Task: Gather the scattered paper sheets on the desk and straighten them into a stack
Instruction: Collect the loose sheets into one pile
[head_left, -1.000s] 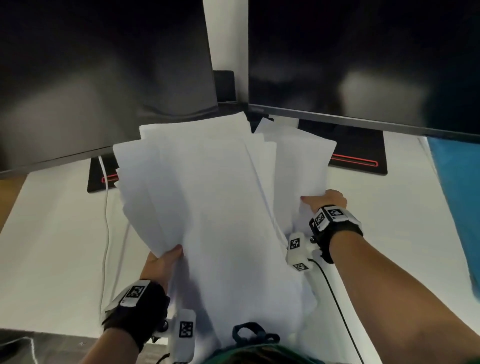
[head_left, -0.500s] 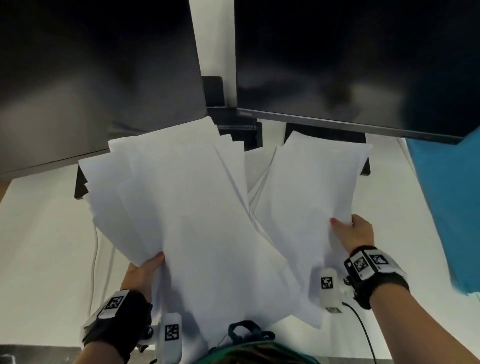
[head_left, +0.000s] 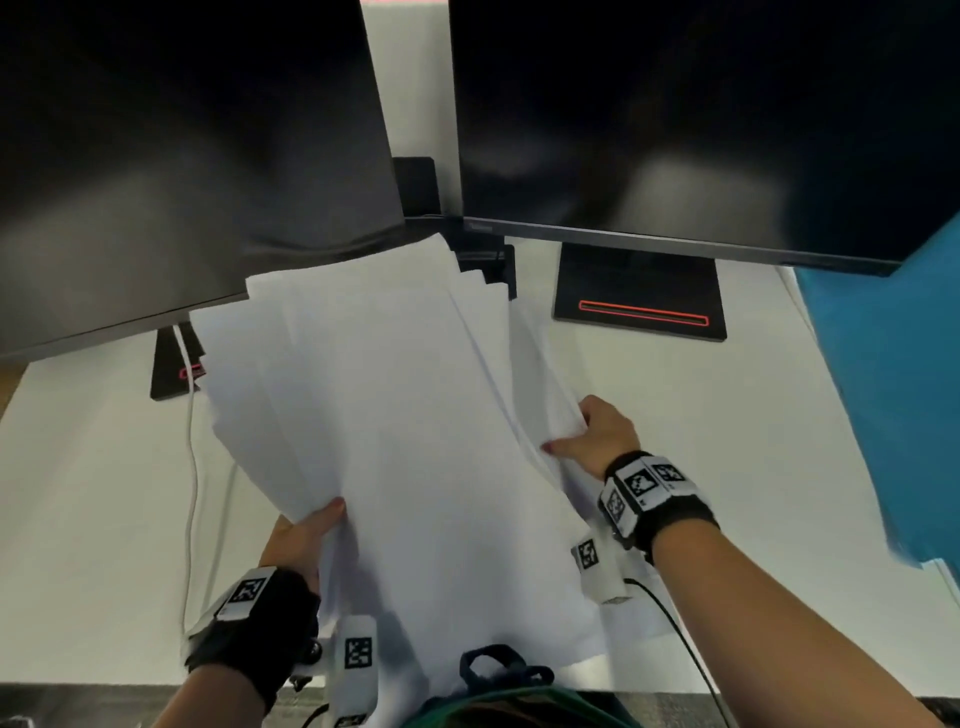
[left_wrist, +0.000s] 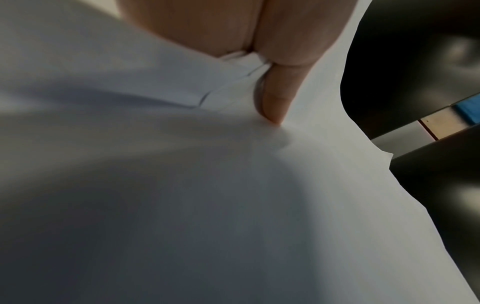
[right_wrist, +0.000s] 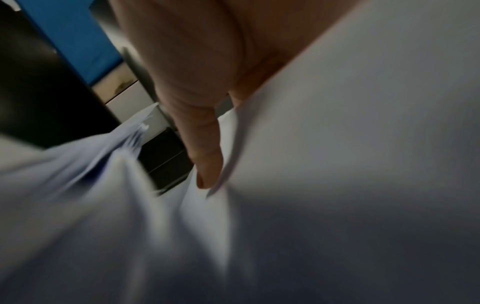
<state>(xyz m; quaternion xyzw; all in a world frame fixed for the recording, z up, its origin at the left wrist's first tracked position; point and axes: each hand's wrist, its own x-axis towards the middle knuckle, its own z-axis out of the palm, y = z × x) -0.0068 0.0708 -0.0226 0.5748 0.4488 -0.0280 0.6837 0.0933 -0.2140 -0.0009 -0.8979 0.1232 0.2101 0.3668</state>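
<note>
Several white paper sheets (head_left: 384, 415) form a loose, fanned bundle held up over the white desk (head_left: 93, 493). My left hand (head_left: 306, 530) grips the bundle's lower left edge, thumb on top; in the left wrist view that thumb (left_wrist: 275, 98) presses on the paper sheets (left_wrist: 233, 185). My right hand (head_left: 592, 441) pinches the right-hand sheets against the bundle. The right wrist view, blurred, shows its thumb (right_wrist: 207, 156) on the paper sheets (right_wrist: 337, 144). The fingers under the paper are hidden.
Two dark monitors (head_left: 182, 145) (head_left: 675, 114) stand close behind the paper, their black bases (head_left: 639, 296) on the desk. A white cable (head_left: 193, 467) runs down the left side. A blue panel (head_left: 893, 389) borders the right. The desk's front edge (head_left: 104, 686) is near my body.
My right hand swung its separate sheets out to the right, then back left against the left bundle, closing the gap. My left hand kept its grip on the bundle.
</note>
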